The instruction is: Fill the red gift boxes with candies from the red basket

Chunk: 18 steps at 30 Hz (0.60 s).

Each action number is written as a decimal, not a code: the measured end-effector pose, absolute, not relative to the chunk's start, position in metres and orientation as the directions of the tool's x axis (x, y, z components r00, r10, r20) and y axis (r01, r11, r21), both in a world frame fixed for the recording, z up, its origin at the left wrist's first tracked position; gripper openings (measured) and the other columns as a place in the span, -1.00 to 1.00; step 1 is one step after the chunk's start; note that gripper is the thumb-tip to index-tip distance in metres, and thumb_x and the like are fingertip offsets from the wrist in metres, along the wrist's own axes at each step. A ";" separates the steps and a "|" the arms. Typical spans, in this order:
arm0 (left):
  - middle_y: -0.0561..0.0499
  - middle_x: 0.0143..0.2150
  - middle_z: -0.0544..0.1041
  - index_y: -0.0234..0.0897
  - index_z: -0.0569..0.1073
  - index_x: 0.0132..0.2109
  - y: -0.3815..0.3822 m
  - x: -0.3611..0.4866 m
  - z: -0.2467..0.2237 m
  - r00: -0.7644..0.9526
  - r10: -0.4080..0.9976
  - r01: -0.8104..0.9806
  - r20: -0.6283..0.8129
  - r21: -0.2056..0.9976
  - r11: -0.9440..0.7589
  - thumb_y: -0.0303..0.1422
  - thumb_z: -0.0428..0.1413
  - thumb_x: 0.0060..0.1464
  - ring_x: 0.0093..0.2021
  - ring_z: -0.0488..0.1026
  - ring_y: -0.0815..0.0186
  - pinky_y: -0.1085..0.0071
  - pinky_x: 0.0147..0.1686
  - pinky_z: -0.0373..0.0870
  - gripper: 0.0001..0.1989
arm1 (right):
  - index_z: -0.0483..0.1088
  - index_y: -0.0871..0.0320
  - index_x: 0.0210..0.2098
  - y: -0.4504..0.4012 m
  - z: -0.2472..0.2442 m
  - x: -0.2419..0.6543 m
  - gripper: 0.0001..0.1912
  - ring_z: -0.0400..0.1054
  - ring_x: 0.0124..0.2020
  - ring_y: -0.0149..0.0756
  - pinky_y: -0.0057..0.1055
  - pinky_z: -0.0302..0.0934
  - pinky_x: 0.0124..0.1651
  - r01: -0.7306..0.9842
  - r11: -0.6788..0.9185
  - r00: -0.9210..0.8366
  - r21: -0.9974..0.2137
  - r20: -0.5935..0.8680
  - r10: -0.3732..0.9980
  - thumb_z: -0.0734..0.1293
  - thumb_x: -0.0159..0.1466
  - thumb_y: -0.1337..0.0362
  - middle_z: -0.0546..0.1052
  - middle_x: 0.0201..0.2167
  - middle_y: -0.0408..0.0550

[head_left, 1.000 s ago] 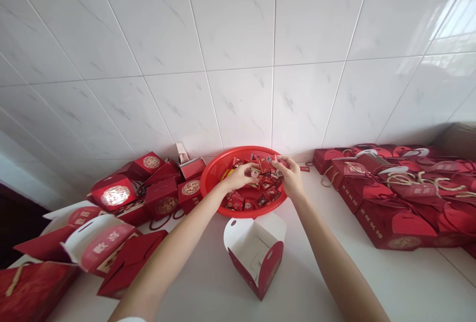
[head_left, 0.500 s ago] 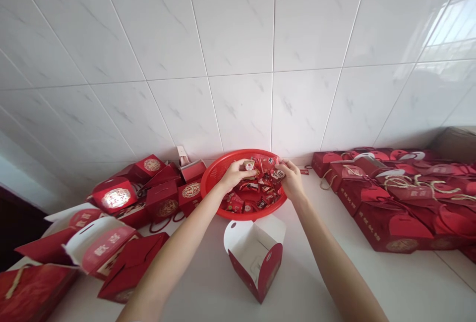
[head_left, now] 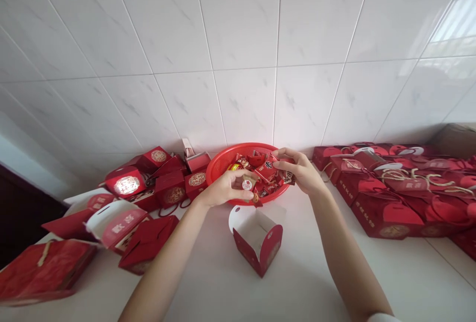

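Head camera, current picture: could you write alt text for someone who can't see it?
A person's left hand and right hand hold small wrapped packets at a red basket holding more. An open red box with a white inside stands in front on a white surface; other red boxes crowd the left and right sides, before a pale tiled wall.
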<state>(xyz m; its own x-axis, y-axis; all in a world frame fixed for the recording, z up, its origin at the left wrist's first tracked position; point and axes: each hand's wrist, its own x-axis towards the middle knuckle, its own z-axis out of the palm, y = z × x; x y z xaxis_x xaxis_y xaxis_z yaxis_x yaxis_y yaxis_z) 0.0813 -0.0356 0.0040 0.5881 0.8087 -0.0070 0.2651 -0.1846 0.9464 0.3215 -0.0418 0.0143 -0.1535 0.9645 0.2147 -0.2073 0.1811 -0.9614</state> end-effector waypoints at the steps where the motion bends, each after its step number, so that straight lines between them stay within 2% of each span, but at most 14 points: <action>1: -0.01 -0.11 0.60 -0.24 0.53 0.03 -0.044 0.079 0.007 0.629 0.777 0.332 -0.022 0.911 -0.243 -0.28 0.34 -0.08 -0.10 0.52 0.20 0.31 -0.06 0.42 -0.52 | 0.54 0.13 -0.29 -0.047 0.017 0.321 -0.66 0.39 -0.41 -0.35 -0.45 0.25 -0.38 -0.150 0.212 -0.182 -0.966 0.238 0.954 0.57 -0.04 0.18 0.56 -0.38 -0.15; 4: 0.02 -0.19 0.58 -0.27 0.54 -0.08 -0.062 0.077 0.010 0.661 0.745 0.525 -0.085 0.762 -0.379 -0.26 0.27 -0.01 -0.21 0.49 0.23 0.36 -0.19 0.38 -0.67 | 0.58 0.12 -0.28 -0.063 0.025 0.318 -0.73 0.42 -0.31 -0.28 -0.44 0.29 -0.35 -0.007 0.289 -0.277 -0.957 0.279 0.919 0.54 0.01 0.23 0.57 -0.30 -0.11; 7: 0.06 -0.28 0.56 -0.26 0.52 -0.11 -0.072 0.077 0.009 0.637 0.757 0.616 -0.146 0.687 -0.386 -0.21 0.27 -0.02 -0.30 0.46 0.25 0.40 -0.31 0.34 -0.67 | 0.58 0.12 -0.27 -0.076 0.029 0.313 -0.79 0.43 -0.30 -0.26 -0.46 0.29 -0.41 0.080 0.345 -0.384 -0.935 0.290 0.876 0.48 0.06 0.27 0.58 -0.30 -0.09; 12: 0.04 -0.20 0.58 -0.20 0.48 0.08 -0.082 0.075 0.010 0.618 0.758 0.647 -0.210 0.683 -0.339 -0.24 0.30 -0.09 -0.19 0.54 0.21 0.42 -0.28 0.36 -0.47 | 0.57 0.11 -0.22 -0.089 0.032 0.309 -0.78 0.40 -0.39 -0.33 -0.49 0.25 -0.49 0.191 0.408 -0.484 -0.893 0.276 0.831 0.41 0.11 0.31 0.60 -0.23 -0.08; 18: -0.01 -0.06 0.56 -0.15 0.53 0.10 -0.092 0.058 0.017 0.581 0.781 0.720 -0.230 0.592 -0.361 -0.18 0.32 -0.13 -0.08 0.51 0.14 0.39 -0.16 0.37 -0.42 | 0.59 0.10 -0.27 -0.088 0.026 0.302 -0.83 0.33 -0.52 -0.41 -0.52 0.19 -0.54 0.249 0.436 -0.598 -0.865 0.217 0.772 0.41 0.12 0.33 0.57 -0.42 -0.16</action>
